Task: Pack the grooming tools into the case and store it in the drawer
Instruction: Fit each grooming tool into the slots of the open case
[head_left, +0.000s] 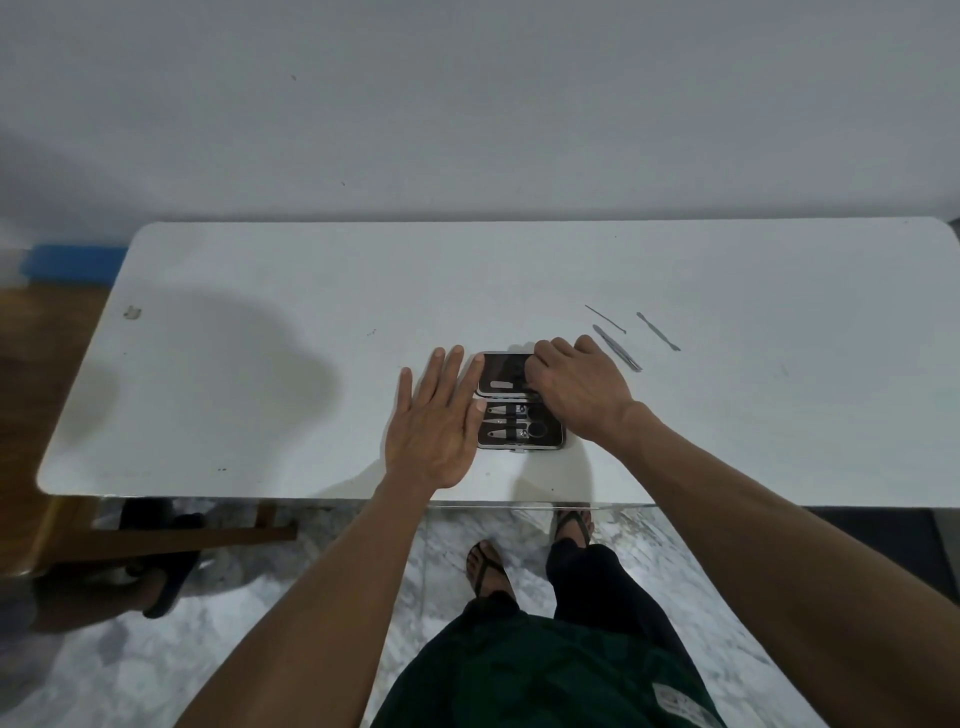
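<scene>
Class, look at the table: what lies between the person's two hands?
In the head view, the open grooming case lies between the left hand and right hand, some tools already strapped inside.

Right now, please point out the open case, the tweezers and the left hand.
case (519, 436): head view, near half with tools.
tweezers (617, 347): head view, middle of the shaft.
left hand (435, 422): head view, back of the hand.

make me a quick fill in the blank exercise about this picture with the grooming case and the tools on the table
1. The grooming case lies ____ on the white table.
2. ____ slim metal tools lie loose on the table outside the case.
3. The left hand rests flat with ____ fingers beside the case.
4. The loose tools lie on the same side as the ____ hand.

Missing words: open; three; straight; right
</scene>
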